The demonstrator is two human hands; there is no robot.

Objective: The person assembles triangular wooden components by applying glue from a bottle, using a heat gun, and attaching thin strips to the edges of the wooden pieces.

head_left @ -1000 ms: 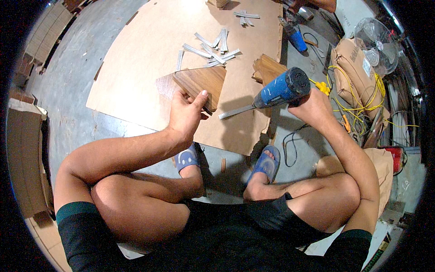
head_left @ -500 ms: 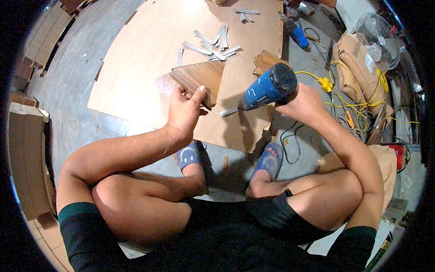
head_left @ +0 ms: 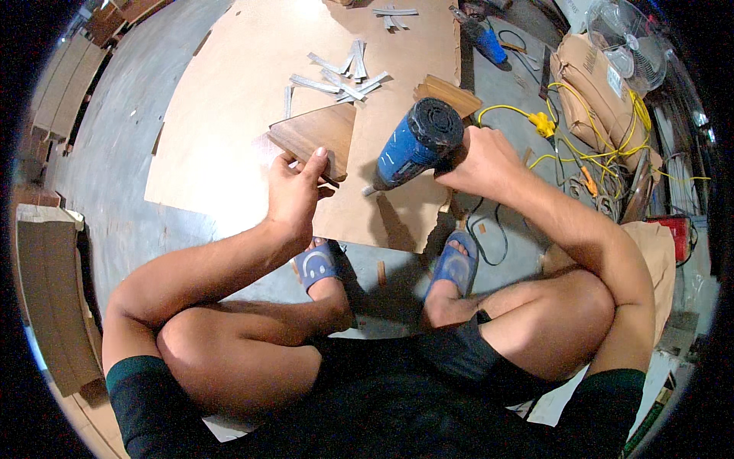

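My left hand [head_left: 294, 187] grips the near edge of a dark brown wooden panel [head_left: 317, 134] that lies on a large cardboard sheet [head_left: 229, 99]. My right hand [head_left: 478, 161] holds a blue power drill [head_left: 417, 144] by its handle, its bit pointing down and left toward the cardboard, just right of the panel. The bit tip sits a short way from the panel's near corner.
Several grey metal strips [head_left: 344, 75] lie on the cardboard beyond the panel. A second wooden piece [head_left: 447, 93] sits to the right. A yellow cable [head_left: 566, 145], a brown sack [head_left: 596, 84], a fan [head_left: 623, 34] and another blue tool [head_left: 485, 38] crowd the right side. Cardboard stacks [head_left: 46, 283] stand at left.
The drill has swung from lying nearly level to pointing steeply down, and moved left toward the panel. My left hand stays on the panel's edge.
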